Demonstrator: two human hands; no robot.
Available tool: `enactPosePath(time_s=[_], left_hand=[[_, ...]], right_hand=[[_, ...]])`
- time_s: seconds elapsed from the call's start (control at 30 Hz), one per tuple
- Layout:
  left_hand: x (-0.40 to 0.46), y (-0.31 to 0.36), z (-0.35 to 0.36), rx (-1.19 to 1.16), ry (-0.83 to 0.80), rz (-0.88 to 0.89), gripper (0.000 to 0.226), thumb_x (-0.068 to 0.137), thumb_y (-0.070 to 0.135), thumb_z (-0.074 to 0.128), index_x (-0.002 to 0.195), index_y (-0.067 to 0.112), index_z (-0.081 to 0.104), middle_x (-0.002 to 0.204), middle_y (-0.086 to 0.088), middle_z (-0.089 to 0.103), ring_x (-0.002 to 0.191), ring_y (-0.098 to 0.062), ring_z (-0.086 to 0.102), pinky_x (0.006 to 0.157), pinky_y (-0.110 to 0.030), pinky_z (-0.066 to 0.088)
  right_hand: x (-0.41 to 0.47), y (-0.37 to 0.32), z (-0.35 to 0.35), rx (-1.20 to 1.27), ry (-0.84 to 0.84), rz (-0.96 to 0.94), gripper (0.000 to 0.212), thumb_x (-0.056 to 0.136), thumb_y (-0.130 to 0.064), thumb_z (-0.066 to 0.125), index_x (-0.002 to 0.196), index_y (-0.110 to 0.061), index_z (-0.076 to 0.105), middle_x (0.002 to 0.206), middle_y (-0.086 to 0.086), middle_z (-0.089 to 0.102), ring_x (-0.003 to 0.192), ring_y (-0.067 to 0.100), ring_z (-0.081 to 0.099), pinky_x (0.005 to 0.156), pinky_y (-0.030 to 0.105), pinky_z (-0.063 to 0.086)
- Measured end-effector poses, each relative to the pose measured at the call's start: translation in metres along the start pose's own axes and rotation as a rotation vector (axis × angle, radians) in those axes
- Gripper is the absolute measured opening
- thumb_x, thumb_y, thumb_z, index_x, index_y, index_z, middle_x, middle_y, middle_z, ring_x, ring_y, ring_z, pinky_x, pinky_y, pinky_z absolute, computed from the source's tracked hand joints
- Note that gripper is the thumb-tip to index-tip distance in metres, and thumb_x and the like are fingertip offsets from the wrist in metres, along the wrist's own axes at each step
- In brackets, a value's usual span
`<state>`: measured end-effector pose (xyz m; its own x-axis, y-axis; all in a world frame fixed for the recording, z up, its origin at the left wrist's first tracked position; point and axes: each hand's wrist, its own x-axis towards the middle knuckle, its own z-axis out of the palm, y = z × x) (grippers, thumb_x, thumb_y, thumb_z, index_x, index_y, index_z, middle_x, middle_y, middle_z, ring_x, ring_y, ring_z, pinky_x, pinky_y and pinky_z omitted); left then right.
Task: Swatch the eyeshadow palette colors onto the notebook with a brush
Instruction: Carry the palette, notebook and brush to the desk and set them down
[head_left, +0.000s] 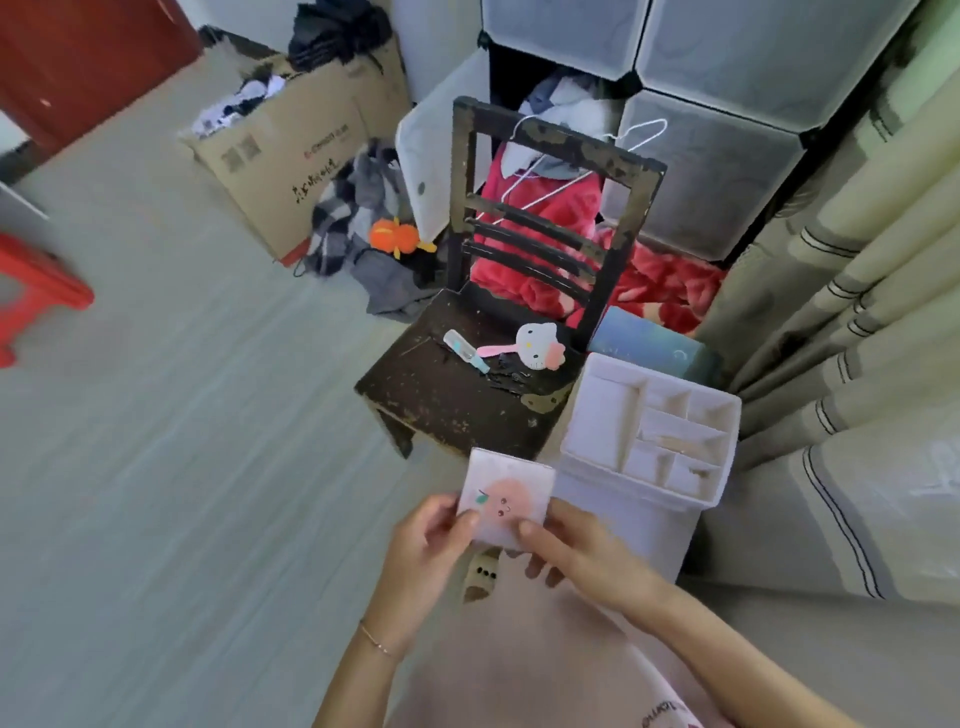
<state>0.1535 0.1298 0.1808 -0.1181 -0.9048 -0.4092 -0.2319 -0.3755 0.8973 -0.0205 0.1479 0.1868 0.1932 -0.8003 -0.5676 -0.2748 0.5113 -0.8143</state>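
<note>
Both hands pinched the small peach-printed notebook (506, 499), the left hand (431, 545) at its left edge, the right hand (576, 551) at its near right corner, holding it steady above the lap, near the white organizer (649, 431) and the dark chair (467, 374).

Chair (467, 384) mid-scene, near it a small box (506, 499) held between left hand (423, 551) and right hand (582, 556). On the chair seat: tube (465, 351) left, hand mirror (535, 345) right. Organizer (649, 436) right of chair, touching it. Cardboard box (296, 166) far left, cabinet (727, 104) behind chair, curtain (857, 312) right.
</note>
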Motion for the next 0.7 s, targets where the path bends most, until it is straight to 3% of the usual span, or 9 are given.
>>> enactPosePath(time_s=[0.03,0.13,0.23,0.3,0.4,0.5,0.53,0.63,0.7], left_hand=[[-0.012,-0.006,-0.003,-0.038,0.056,-0.013,0.009,0.087,0.008,0.058,0.086,0.015,0.064,0.077,0.006,0.07,0.07,-0.002,0.063,0.064,-0.016,0.049],[-0.041,-0.029,-0.016,-0.121,0.201,-0.07,0.011,0.088,0.007,0.057,0.091,0.016,0.064,0.086,0.003,0.069,0.078,-0.009,0.064,0.067,-0.019,0.05],[-0.056,-0.062,-0.048,-0.088,0.322,-0.188,0.013,0.09,0.009,0.055,0.095,0.021,0.06,0.097,0.001,0.066,0.087,-0.016,0.063,0.07,-0.014,0.047],[-0.065,-0.091,-0.081,-0.001,0.386,-0.297,0.01,0.093,0.012,0.052,0.094,0.02,0.058,0.096,-0.001,0.064,0.087,-0.017,0.062,0.071,-0.013,0.045],[-0.082,-0.134,-0.134,0.028,0.481,-0.484,0.013,0.095,0.015,0.047,0.099,0.012,0.058,0.095,-0.008,0.064,0.087,-0.025,0.062,0.079,-0.031,0.045],[-0.1,-0.167,-0.183,-0.076,0.606,-0.593,0.017,0.094,0.013,0.047,0.103,0.004,0.059,0.092,-0.012,0.064,0.079,-0.027,0.061,0.072,-0.032,0.044],[-0.105,-0.176,-0.198,-0.099,0.637,-0.616,0.017,0.094,0.011,0.048,0.104,0.003,0.059,0.093,-0.013,0.064,0.077,-0.027,0.06,0.07,-0.031,0.043],[-0.115,-0.198,-0.243,-0.17,0.662,-0.688,0.018,0.095,0.009,0.046,0.105,0.001,0.057,0.093,-0.015,0.064,0.075,-0.025,0.058,0.068,-0.03,0.043],[-0.119,-0.207,-0.268,-0.2,0.665,-0.737,0.019,0.095,0.01,0.044,0.105,0.002,0.057,0.093,-0.014,0.064,0.074,-0.024,0.057,0.069,-0.031,0.042]], right_hand=[[0.0,-0.003,0.006,-0.047,-0.031,-0.05,0.011,0.092,-0.031,0.048,0.099,-0.029,0.056,0.084,-0.01,0.065,0.06,-0.002,0.059,0.056,0.012,0.047],[0.004,-0.003,0.027,-0.156,-0.019,-0.11,0.017,0.093,-0.026,0.047,0.087,-0.039,0.057,0.075,-0.014,0.064,0.058,-0.002,0.058,0.055,0.011,0.047],[0.016,0.005,0.043,-0.252,0.066,-0.069,0.015,0.095,-0.027,0.042,0.092,-0.029,0.057,0.076,-0.007,0.066,0.057,0.004,0.06,0.055,0.014,0.048],[0.025,0.016,0.056,-0.302,0.145,0.048,0.019,0.096,-0.028,0.04,0.093,-0.019,0.056,0.076,-0.001,0.066,0.058,0.011,0.06,0.053,0.018,0.047],[0.047,0.026,0.074,-0.385,0.237,0.224,0.021,0.096,-0.021,0.042,0.102,-0.005,0.055,0.083,0.013,0.065,0.066,0.023,0.059,0.064,0.031,0.05],[0.081,0.017,0.089,-0.338,0.116,0.491,0.027,0.095,-0.012,0.043,0.11,0.007,0.054,0.087,0.02,0.06,0.074,0.032,0.055,0.079,0.037,0.048],[0.09,0.012,0.099,-0.43,0.068,0.511,0.027,0.095,-0.013,0.044,0.107,0.008,0.056,0.084,0.021,0.06,0.073,0.034,0.056,0.082,0.04,0.05],[0.117,-0.006,0.148,-0.644,0.114,0.305,0.027,0.095,-0.02,0.042,0.097,0.002,0.059,0.075,0.015,0.061,0.071,0.031,0.059,0.068,0.035,0.047],[0.13,-0.023,0.184,-0.755,0.057,0.189,0.028,0.096,-0.023,0.041,0.092,-0.001,0.058,0.072,0.008,0.059,0.072,0.029,0.058,0.063,0.031,0.041]])
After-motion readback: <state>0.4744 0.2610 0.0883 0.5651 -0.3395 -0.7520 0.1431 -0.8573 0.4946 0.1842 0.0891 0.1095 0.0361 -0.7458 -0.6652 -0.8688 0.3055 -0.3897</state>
